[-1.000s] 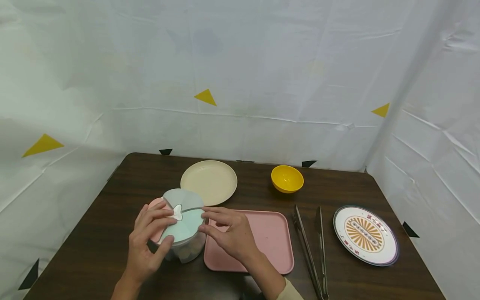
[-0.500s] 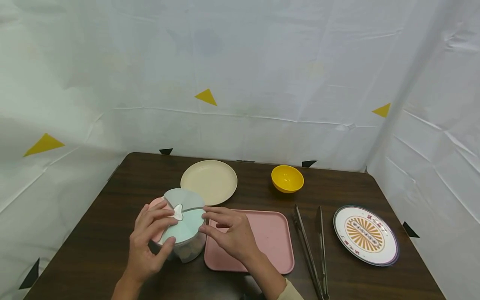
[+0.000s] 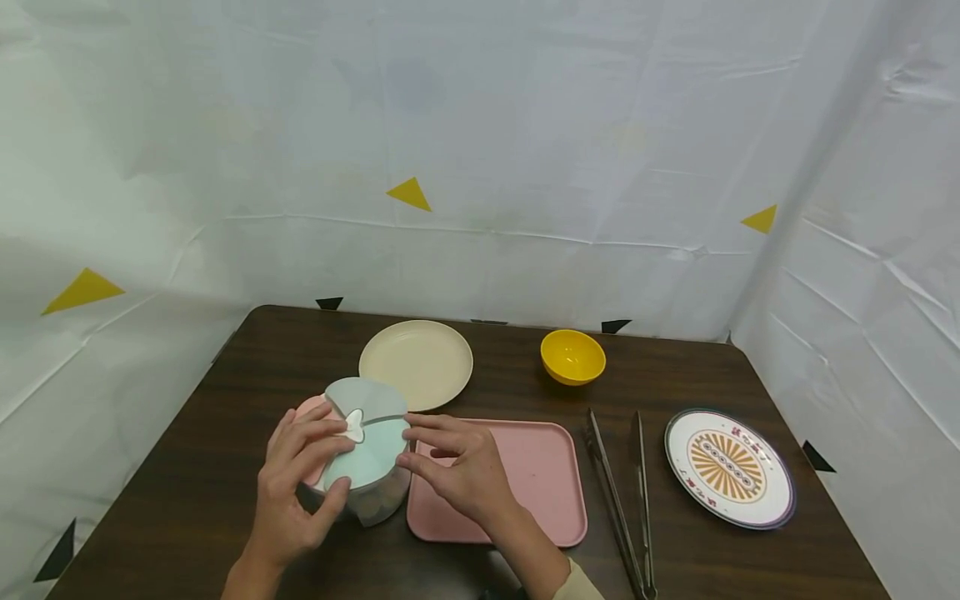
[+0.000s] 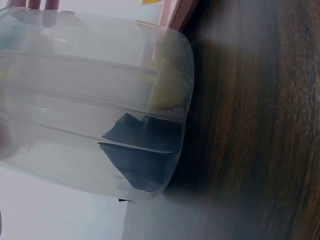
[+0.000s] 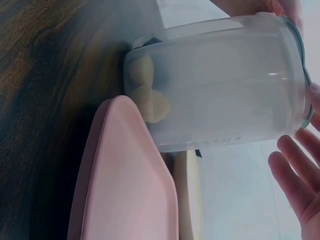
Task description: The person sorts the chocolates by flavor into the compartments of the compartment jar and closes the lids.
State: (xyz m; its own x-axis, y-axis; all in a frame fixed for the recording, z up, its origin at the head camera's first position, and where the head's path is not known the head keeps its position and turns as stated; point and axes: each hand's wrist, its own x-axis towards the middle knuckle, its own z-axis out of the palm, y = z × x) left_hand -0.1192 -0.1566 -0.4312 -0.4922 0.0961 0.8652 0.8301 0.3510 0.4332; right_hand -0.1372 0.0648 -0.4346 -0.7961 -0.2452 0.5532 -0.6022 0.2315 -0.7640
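A clear, divided food storage container [image 3: 381, 498] stands at the table's left front. Its lid [image 3: 372, 458] has pink, grey and mint petal-shaped sections with a white bow-shaped piece at the centre. My left hand [image 3: 294, 483] holds the lid, fingers across the pink section and thumb at the near rim. At the right rim, my right hand [image 3: 467, 468] grips the mint section's edge with its fingertips; some fingers stand off it. In the left wrist view, dark folded pieces [image 4: 142, 145] and a pale piece [image 4: 170, 89] show at the container's bottom. Pale rounded pieces [image 5: 145, 87] show in the right wrist view.
A pink tray [image 3: 536, 475] lies right of the container, partly under my right forearm. Behind are a cream plate [image 3: 416, 362] and a yellow bowl [image 3: 573, 357]. Long metal tongs [image 3: 617, 508] and a patterned white plate [image 3: 772, 506] lie to the right.
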